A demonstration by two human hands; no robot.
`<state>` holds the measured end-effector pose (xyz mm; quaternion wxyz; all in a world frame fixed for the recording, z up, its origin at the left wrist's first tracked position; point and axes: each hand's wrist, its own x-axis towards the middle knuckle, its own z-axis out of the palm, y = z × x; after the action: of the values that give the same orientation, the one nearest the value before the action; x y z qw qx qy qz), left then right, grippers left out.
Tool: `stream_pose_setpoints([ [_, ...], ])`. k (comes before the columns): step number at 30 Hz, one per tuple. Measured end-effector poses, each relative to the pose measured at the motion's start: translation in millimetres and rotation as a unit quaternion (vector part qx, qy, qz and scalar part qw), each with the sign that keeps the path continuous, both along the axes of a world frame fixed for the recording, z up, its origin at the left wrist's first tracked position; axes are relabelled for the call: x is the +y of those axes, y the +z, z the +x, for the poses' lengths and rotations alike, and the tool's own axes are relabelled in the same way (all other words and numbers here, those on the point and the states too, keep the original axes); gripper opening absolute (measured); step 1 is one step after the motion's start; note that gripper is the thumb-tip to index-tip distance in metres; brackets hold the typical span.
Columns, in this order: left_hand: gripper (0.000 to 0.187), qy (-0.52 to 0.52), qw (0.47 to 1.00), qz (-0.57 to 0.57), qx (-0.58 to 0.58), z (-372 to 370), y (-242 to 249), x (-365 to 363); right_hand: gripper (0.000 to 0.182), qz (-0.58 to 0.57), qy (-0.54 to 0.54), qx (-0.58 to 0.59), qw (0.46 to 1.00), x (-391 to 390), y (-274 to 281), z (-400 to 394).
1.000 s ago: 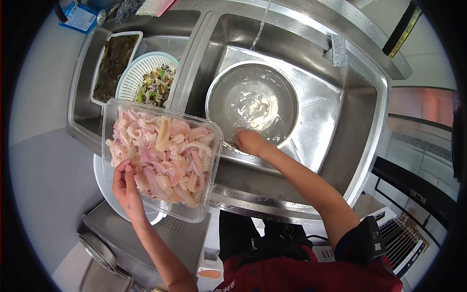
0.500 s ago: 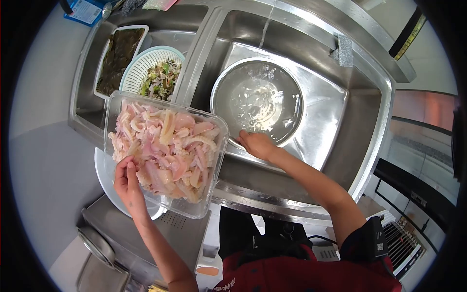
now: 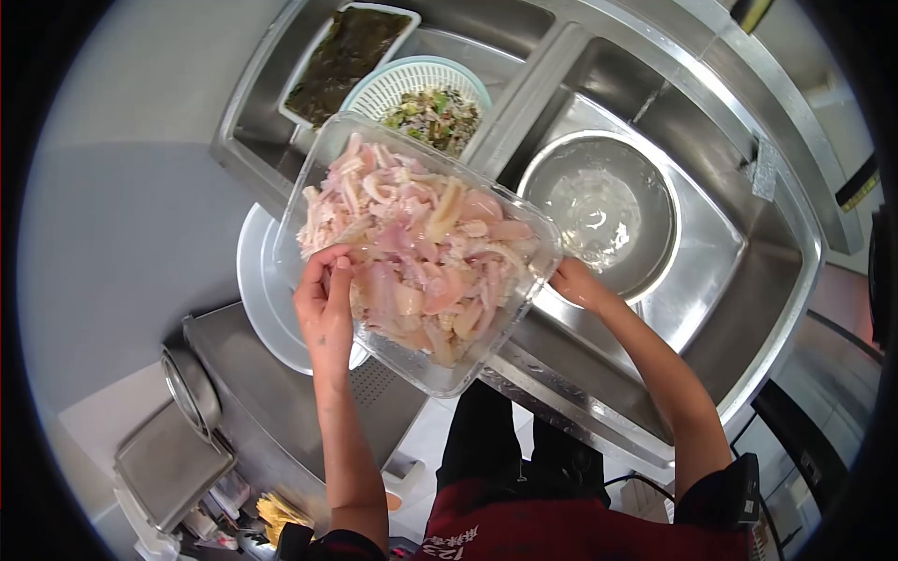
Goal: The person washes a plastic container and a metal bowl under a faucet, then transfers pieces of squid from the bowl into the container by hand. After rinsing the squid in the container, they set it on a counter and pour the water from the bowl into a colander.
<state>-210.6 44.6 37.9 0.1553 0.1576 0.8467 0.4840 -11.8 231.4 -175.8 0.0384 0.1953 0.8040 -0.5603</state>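
A clear plastic tub [image 3: 426,376] full of raw, pale pink meat pieces [image 3: 421,252], which look like chicken, sits tilted in front of me. My left hand [image 3: 325,297] is closed at the tub's near left edge, with its fingertips curled over the rim beside the meat. At the tub's right corner my right hand [image 3: 582,283] grips the edge, its fingertips partly hidden behind the plastic. Just beyond that hand, a round metal bowl [image 3: 675,220] of rippling water stands in the right sink basin.
The left sink basin holds a white tray [image 3: 412,21] of dark, leaf-like sheets and a pale colander [image 3: 369,86] of chopped food. Under the tub is a large white basin [image 3: 257,280]. A steel counter [image 3: 271,393] stands on the left. Thin water falls into the right basin [image 3: 748,309].
My right hand has left the metal bowl's rim and come to the tub's right corner. The left hand stays at the tub's edge. The whole view has shifted and turned.
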Motion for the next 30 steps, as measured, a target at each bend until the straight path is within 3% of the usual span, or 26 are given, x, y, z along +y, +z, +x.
stream_pose_setpoints([
  [2, 0.017, 0.023, 0.999, 0.016, -0.017, -1.7, 7.7, 1.8, 0.032, 0.010, -0.001, -0.060, 0.998, 0.0, 2.9, 4.9],
  [7, 0.016, 0.049, 0.995, 0.082, -0.001, -20.3, 15.5, 8.7, 0.033, 0.109, 0.065, -0.077, 0.989, 8.9, 23.7, 24.9],
  [9, 0.016, 0.044, 0.995, 0.087, 0.016, -28.3, 16.4, 12.1, 0.028, 0.087, -0.020, -0.053, 0.995, 18.1, 32.1, 31.8],
  [10, 0.015, 0.012, 0.987, 0.009, 0.159, -32.9, 14.9, 10.3, 0.028, 0.093, -0.016, -0.054, 0.994, 22.1, 52.1, 29.0],
  [11, 0.015, -0.017, 0.951, -0.071, 0.299, -37.0, 13.8, 7.2, 0.026, 0.067, -0.128, -0.059, 0.988, 27.8, 85.9, 22.2],
  [12, 0.015, -0.009, 0.951, -0.069, 0.300, -39.9, 12.4, 0.3, 0.023, 0.038, -0.237, -0.062, 0.969, 30.9, 117.3, 13.5],
  [15, 0.017, 0.055, 0.972, 0.014, 0.228, -41.0, 7.1, -38.5, 0.021, 0.091, -0.217, 0.018, 0.972, 16.7, 190.9, -20.6],
  [17, 0.021, 0.129, 0.985, 0.097, 0.067, -42.9, 1.2, -67.4, 0.014, 0.122, -0.124, 0.120, 0.978, -6.7, 206.2, -56.1],
  [19, 0.022, 0.163, 0.981, 0.100, 0.035, -49.3, -3.2, -87.8, 0.014, 0.229, 0.013, 0.206, 0.951, -24.7, 193.6, -81.1],
  [20, 0.023, 0.191, 0.977, 0.098, -0.007, -55.8, -6.0, -95.4, 0.014, 0.233, 0.009, 0.209, 0.950, -29.6, 193.5, -82.6],
  [22, 0.024, 0.184, 0.979, 0.089, -0.027, -73.9, -7.5, -101.6, 0.022, 0.088, -0.045, 0.231, 0.968, -41.6, 198.8, -85.2],
  [24, 0.025, 0.158, 0.985, 0.067, -0.033, -94.2, -14.5, -104.1, 0.021, -0.016, -0.207, 0.246, 0.947, -37.5, 192.8, -65.6],
  [26, 0.025, 0.116, 0.991, 0.061, -0.010, -109.6, -13.4, -93.5, 0.019, -0.080, -0.378, 0.144, 0.911, -35.7, 179.6, -32.4],
  [27, 0.026, 0.077, 0.996, 0.044, 0.017, -113.7, -14.1, -89.2, 0.015, -0.043, -0.417, 0.059, 0.906, -37.6, 179.8, -17.9],
  [28, 0.026, 0.077, 0.996, 0.053, 0.009, -116.4, -15.4, -84.8, 0.018, -0.015, -0.414, 0.049, 0.909, -43.4, 173.5, -11.2],
  [29, 0.025, 0.034, 0.996, 0.012, 0.084, -119.2, -16.4, -78.6, 0.018, -0.003, -0.414, 0.048, 0.909, -50.6, 165.7, -9.5],
  [30, 0.025, -0.008, 0.987, -0.029, 0.160, -121.9, -17.0, -73.8, 0.021, -0.096, -0.412, -0.009, 0.906, -64.3, 169.4, -19.3],
])
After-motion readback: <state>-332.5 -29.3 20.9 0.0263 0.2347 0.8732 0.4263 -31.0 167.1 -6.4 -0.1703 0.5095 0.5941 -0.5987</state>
